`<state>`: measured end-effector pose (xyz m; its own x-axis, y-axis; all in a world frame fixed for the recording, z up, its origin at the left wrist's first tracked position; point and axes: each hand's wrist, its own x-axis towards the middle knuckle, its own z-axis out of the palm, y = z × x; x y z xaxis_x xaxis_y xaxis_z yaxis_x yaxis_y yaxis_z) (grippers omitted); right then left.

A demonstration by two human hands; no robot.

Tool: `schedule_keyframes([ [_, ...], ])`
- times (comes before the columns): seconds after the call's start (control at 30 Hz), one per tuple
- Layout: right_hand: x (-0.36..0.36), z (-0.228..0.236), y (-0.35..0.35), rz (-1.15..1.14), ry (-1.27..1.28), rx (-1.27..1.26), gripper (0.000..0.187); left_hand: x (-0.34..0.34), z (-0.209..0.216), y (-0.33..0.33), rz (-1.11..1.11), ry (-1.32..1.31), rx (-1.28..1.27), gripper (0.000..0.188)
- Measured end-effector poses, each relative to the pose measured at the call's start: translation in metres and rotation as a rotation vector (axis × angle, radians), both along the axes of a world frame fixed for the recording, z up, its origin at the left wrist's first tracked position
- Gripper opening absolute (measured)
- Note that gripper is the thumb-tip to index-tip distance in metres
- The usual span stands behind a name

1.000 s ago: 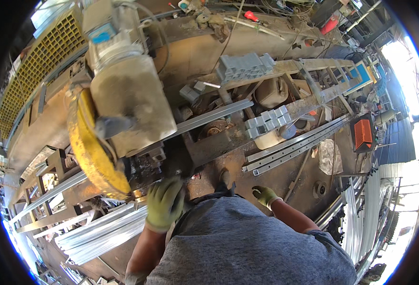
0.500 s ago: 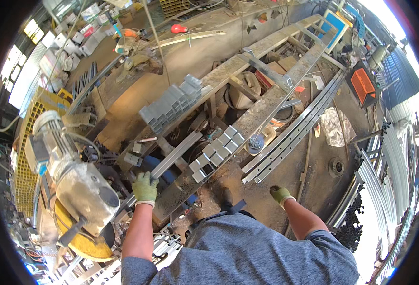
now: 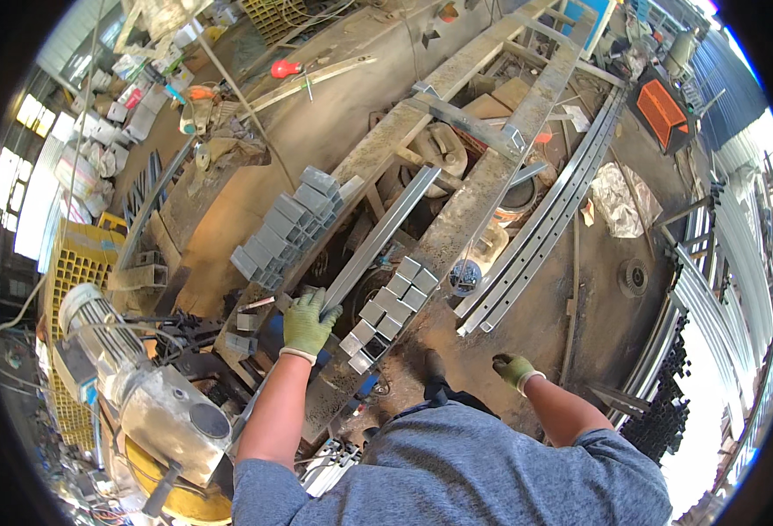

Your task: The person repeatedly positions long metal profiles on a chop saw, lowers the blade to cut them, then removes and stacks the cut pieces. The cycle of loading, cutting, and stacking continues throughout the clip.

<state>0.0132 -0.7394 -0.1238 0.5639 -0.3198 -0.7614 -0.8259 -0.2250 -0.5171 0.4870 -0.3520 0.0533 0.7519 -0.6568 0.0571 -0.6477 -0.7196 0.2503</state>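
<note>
Gloved in yellow-green, the two hands are well apart: the left hand (image 3: 309,324) is closed around the near end of a long galvanized steel profile (image 3: 378,244), while the right hand (image 3: 514,371) hangs low above the floor (image 3: 527,346) with its fingers curled; whether it is fully clenched cannot be told, and nothing shows in it. From the left hand the profile runs forward and to the right, lying between the two rails of a rusty steel frame (image 3: 483,203). Ahead of the left hand and slightly to its left, a stack of short square tube pieces (image 3: 286,223) sits by the far rail; to its right, on the near rail, stands a row of shiny short pieces (image 3: 391,311). Behind and left of it is a cut-off saw (image 3: 167,412) with a yellow guard (image 3: 176,500). Forward of the right hand, long punched steel bars (image 3: 551,223) lie side by side along the frame. To its right are a round dark metal part (image 3: 634,277), a crumpled pale sheet (image 3: 621,200) farther ahead, and a bundle of dark square tubes (image 3: 658,412) near the forearm.
</note>
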Motion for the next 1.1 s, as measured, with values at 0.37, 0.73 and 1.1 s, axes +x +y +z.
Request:
schedule_keyframes([
  [0.37, 0.007, -0.029, -0.043, 0.133, 0.134, -0.145, 0.053, 0.031, -0.042, -0.098, 0.06, 0.113, -0.156, 0.066],
  [0.73, -0.02, -0.044, -0.035, 0.061, 0.237, -0.071, 0.054, 0.058, -0.05, -0.174, -0.048, 0.117, -0.158, 0.071],
  [1.1, 0.013, -0.088, -0.057, 0.061, 0.079, -0.085, 0.049, -0.013, 0.018, 0.006, 0.03, -0.003, -0.017, 0.082],
])
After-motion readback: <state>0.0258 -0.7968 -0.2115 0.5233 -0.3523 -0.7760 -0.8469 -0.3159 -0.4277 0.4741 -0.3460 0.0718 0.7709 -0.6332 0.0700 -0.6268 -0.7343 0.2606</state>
